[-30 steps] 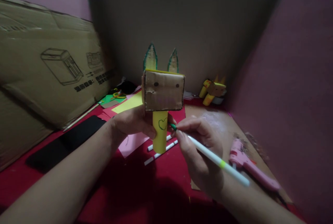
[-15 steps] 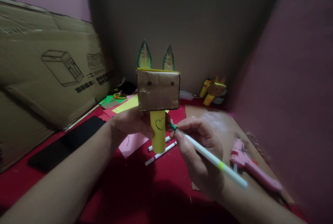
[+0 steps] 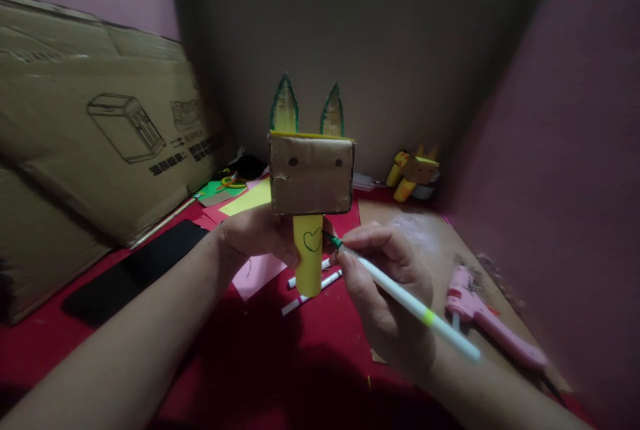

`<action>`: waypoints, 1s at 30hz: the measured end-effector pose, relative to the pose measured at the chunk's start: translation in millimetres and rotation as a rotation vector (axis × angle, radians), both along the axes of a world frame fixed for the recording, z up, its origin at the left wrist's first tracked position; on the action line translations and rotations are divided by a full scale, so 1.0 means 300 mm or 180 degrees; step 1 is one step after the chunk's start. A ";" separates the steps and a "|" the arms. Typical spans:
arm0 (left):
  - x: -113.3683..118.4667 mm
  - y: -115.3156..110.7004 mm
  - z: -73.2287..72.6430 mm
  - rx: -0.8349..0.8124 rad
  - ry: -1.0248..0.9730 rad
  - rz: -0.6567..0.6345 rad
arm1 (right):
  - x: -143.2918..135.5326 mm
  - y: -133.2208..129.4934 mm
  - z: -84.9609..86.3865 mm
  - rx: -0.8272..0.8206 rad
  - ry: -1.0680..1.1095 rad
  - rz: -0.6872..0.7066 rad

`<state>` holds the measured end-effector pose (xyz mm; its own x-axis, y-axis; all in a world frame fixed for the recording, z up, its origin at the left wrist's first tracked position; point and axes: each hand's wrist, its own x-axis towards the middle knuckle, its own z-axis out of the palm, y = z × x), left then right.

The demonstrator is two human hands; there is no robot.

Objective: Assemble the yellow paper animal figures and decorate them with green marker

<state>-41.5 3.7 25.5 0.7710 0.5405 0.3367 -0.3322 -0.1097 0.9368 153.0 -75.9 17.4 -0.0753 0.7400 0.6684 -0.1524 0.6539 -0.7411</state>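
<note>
A cardboard animal figure stands upright in my left hand, whose thumb presses the side of its yellow paper tube. Its box-shaped head has two dark dots for eyes and two pointed ears edged in green. On the front of the tube is a green heart outline. Between the thumb and fingers of my right hand is a white marker with a green tip. The tip is close to the tube's right edge; whether it touches I cannot tell. The left fingers are mostly hidden behind the figure.
Two white markers lie beneath the figure on the red table. At right, a pink glue gun rests on a cardboard sheet. A second figure stands behind. A black tablet-like slab, coloured paper and a large carton are leftward.
The whole scene, with the figure and both hands, sits slightly further right in the view. The hold on figure and marker and the heart outline look the same.
</note>
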 end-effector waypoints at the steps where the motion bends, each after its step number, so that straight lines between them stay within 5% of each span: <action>1: -0.001 0.001 0.000 -0.0026 0.0013 0.0032 | 0.000 0.001 -0.001 -0.0015 -0.0011 -0.0016; 30: -0.011 -0.004 0.009 -0.0106 0.0167 0.0124 | -0.003 0.001 0.006 -0.0052 -0.0124 -0.0007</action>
<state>-44.9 2.5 28.3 0.7652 0.5808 0.2777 -0.2787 -0.0899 0.9562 152.1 -75.6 19.2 -0.0994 0.7510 0.6528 -0.1220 0.6419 -0.7571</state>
